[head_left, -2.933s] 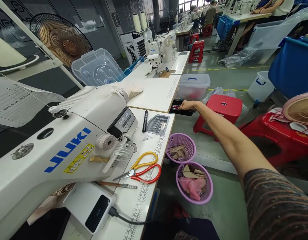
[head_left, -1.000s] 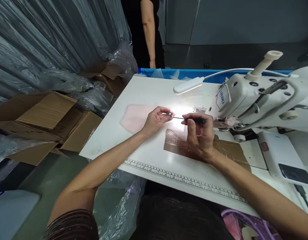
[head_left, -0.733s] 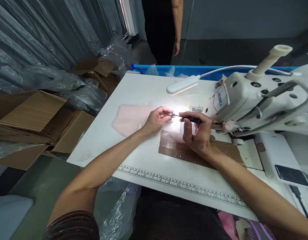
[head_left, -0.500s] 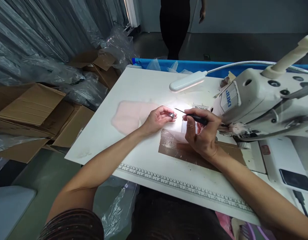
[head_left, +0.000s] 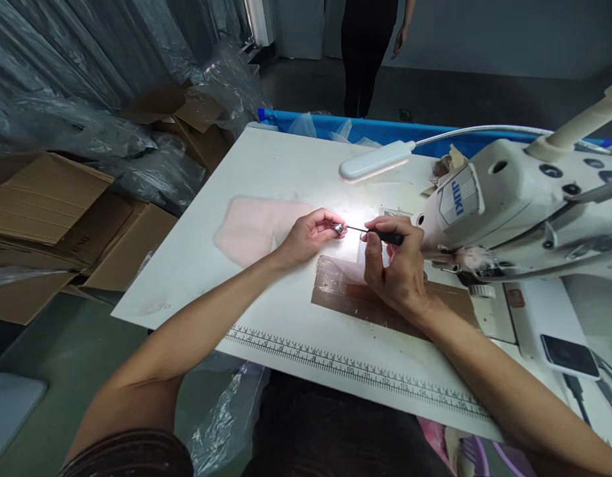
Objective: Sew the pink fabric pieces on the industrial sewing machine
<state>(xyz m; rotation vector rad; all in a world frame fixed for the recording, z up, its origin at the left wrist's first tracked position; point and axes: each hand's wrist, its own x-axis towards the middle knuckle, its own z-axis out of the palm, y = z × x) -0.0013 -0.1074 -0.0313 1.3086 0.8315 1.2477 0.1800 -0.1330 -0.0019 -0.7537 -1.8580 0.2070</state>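
My left hand (head_left: 310, 235) is closed, pinching a small shiny metal bobbin case (head_left: 339, 229) between thumb and fingertips over the white table. My right hand (head_left: 398, 262) grips the black handle of a thin-shafted screwdriver (head_left: 389, 237), which points left. Its tip meets the bobbin case or lies right beside it; exact contact is too small to make out. Below the hands, a brown taped strip (head_left: 336, 291) lies on the tabletop. A pale pink fabric piece (head_left: 251, 228) spreads flat to the left of my left hand.
A white JUKI sewing machine (head_left: 509, 192) stands close at the right. A lamp head (head_left: 375, 161) hangs above the hands. A printed ruler (head_left: 350, 371) runs along the front edge. Cardboard boxes (head_left: 52, 199) sit at left; a person (head_left: 368, 53) stands beyond the table.
The screwdriver in my right hand has moved left and slightly down, bringing its tip to the bobbin case. My left hand keeps its pinch. The person behind has shifted right in the view.
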